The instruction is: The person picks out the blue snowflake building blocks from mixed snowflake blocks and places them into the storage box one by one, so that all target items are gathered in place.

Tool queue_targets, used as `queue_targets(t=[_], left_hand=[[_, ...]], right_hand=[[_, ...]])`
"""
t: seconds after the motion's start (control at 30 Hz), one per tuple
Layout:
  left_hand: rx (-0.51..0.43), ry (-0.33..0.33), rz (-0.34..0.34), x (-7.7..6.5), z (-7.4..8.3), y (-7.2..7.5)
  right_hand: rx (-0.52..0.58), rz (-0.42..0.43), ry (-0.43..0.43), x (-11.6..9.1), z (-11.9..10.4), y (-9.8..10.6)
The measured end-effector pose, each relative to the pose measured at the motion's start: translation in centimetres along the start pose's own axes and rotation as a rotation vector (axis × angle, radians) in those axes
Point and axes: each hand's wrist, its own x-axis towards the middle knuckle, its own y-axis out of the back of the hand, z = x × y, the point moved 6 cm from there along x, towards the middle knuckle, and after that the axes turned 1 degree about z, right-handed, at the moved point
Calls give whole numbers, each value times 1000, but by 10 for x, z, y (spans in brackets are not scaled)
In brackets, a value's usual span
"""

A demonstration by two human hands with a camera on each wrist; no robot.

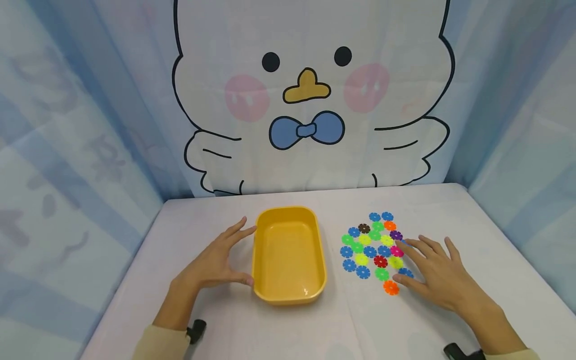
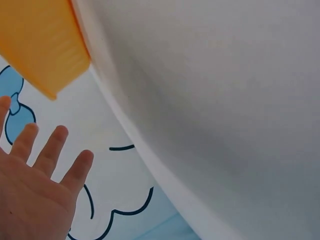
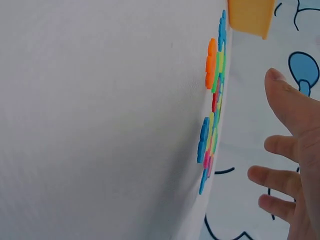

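A yellow rectangular tray [image 1: 289, 260] with rounded corners and bare insides lies on the white table. At its left side is my left hand [image 1: 218, 260], fingers and thumb spread, with the fingertips right at the rim. To the tray's right lies a loose patch of flat, notched plastic discs [image 1: 370, 251] in blue, green, yellow, orange, red, pink, purple and brown. My right hand [image 1: 438, 275] hovers by the patch's right edge, fingers spread and holding nothing; it hides part of a blue disc. In the right wrist view the orange disc [image 3: 211, 64] shows edge-on.
The white-covered table [image 1: 225, 330] reaches back to a cloth backdrop [image 1: 310, 165] printed with a cartoon bird. Pale blue curtains [image 1: 81, 190] hang at both sides. A black strap piece [image 1: 196, 331] sits at the left wrist.
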Motion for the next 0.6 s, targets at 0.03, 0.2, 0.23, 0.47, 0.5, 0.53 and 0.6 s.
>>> queue_targets(t=[0.03, 0.2, 0.23, 0.47, 0.5, 0.53, 0.6], left_hand=[[-14, 2, -6, 1, -1, -1], [-63, -1, -24, 6, -3, -2], [-69, -1, -26, 7, -4, -1], [-84, 23, -58, 10, -11, -3], [-86, 22, -58, 10, -11, -3], [-89, 19, -58, 11, -11, -3], [-100, 11, -65, 12, -12, -5]], right_hand=[[13, -9, -6, 0, 1, 0], [48, -44, -28, -2, 3, -2], [53, -49, -30, -2, 3, -2], [85, -113, -34, -1, 2, -5], [93, -122, -35, -1, 2, -6], [102, -129, -36, -1, 2, -6], [123, -146, -48, -1, 3, -8]])
